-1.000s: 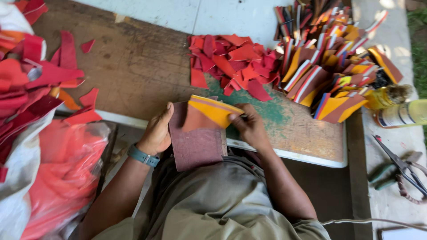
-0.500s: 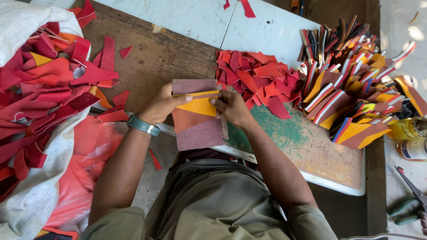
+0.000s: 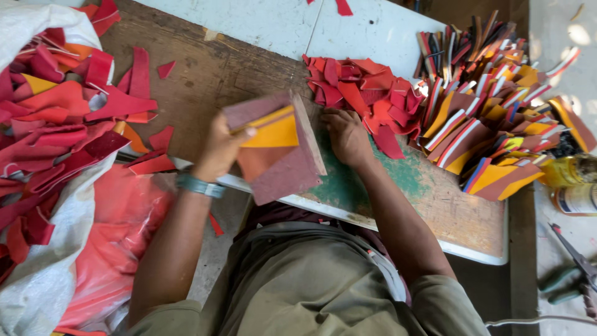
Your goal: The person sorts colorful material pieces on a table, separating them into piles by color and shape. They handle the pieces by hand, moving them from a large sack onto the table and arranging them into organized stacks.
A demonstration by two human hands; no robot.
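A worn wooden work board [image 3: 205, 81] with a green-painted patch spans the middle of the view. To its left, a white sack [image 3: 43, 274] overflows with red offcuts [image 3: 56, 118]. At the far right stands a dense pile of layered multicoloured pieces [image 3: 491, 118] in maroon, yellow, white and red. Beside it, on the board, lies a smaller heap of red scraps [image 3: 367, 99].

The left hand [image 3: 221, 146] holds a stack of maroon sheets [image 3: 283, 168] tilted above the board's near edge, fingers curled around its left side, thumb pressed on a yellow piece [image 3: 277, 132] on top. A teal wristband [image 3: 199, 185] circles that wrist.

The right hand [image 3: 347, 135] rests palm down on the board at the edge of the red scraps, fingers slightly spread, holding nothing.
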